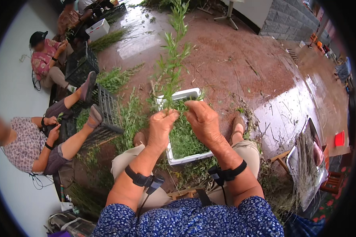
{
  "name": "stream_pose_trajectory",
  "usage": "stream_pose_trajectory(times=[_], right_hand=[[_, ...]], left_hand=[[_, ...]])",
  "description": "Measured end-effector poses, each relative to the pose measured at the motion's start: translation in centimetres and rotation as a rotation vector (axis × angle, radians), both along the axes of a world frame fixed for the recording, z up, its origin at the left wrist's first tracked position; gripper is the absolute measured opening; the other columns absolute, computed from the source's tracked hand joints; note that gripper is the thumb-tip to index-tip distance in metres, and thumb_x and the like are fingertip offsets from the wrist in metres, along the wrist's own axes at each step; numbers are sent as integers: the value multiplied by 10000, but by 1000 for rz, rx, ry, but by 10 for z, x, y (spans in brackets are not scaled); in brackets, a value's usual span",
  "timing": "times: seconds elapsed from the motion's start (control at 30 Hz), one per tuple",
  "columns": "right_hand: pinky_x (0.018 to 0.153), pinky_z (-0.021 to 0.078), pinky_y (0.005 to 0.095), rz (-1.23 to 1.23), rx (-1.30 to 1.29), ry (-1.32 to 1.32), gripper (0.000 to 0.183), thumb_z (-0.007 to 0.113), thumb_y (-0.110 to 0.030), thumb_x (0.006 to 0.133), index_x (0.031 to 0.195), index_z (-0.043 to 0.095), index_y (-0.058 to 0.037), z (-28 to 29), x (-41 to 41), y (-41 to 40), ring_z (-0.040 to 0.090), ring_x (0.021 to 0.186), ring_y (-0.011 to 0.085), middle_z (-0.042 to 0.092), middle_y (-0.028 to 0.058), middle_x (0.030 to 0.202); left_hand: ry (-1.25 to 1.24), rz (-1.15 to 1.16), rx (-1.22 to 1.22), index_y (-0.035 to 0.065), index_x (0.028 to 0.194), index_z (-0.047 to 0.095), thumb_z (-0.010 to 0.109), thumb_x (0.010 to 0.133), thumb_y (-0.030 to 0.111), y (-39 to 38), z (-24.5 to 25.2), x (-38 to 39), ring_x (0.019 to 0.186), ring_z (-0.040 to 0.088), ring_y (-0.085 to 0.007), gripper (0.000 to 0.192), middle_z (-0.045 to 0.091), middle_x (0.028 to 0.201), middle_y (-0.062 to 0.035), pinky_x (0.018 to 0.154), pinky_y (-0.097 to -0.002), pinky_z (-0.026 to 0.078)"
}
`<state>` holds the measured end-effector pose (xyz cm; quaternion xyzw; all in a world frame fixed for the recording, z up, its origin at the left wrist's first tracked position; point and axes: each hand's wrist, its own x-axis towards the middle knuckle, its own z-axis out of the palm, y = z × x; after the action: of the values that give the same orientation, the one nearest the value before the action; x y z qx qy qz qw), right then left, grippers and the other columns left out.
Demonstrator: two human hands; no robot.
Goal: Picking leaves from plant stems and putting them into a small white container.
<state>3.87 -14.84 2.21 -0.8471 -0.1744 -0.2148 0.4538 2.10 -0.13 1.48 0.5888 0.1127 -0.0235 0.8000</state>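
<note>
My left hand [163,124] pinches the lower end of a tall leafy green stem [175,59], which stands up from my fingers and points away from me. Close beside it, my right hand [203,121] has its fingers curled, with the fingertips slightly blurred. A small leafy tip shows just above its knuckles; whether the fingers grip anything is unclear. Below both hands, between my feet, a white plastic box [190,160] holds a heap of plucked green leaves [185,136].
Leafy stalks [132,121] lie to the left beside black plastic crates [106,103]. Several people sit along the left wall; the nearest person [26,142] handles a sprig. At right, dry bare stalks [305,169] rest on a metal-framed surface near a red bucket [340,138].
</note>
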Motion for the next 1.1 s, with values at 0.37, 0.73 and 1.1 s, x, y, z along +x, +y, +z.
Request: stream_pose_trajectory(times=[0.37, 0.73, 1.1], right_hand=[[489, 417, 369, 5, -173, -201, 129, 624, -71, 705, 816, 598, -133, -3, -4, -1, 520, 548, 258, 485, 56, 624], [488, 433, 390, -87, -125, -167, 77, 588, -55, 731, 760, 574, -125, -7, 3, -7, 558, 572, 284, 516, 82, 646], [616, 451, 321, 43, 63, 271, 68, 643, -110, 772, 793, 616, -51, -5, 8, -32, 582, 679, 227, 587, 92, 758]], left_hand=[[51, -22, -116, 65, 848, 622, 644, 795, 128, 1, -8, -5, 523, 374, -5, 85, 500, 663, 87, 461, -168, 272], [1, 0, -52, 50, 813, 591, 645, 762, 85, -4, -10, -1, 469, 367, -19, 82, 498, 630, 64, 424, -178, 270], [41, -53, -390, -6, 846, 553, 639, 783, 120, 20, -4, 3, 431, 358, -68, 165, 414, 569, 31, 445, -229, 303]])
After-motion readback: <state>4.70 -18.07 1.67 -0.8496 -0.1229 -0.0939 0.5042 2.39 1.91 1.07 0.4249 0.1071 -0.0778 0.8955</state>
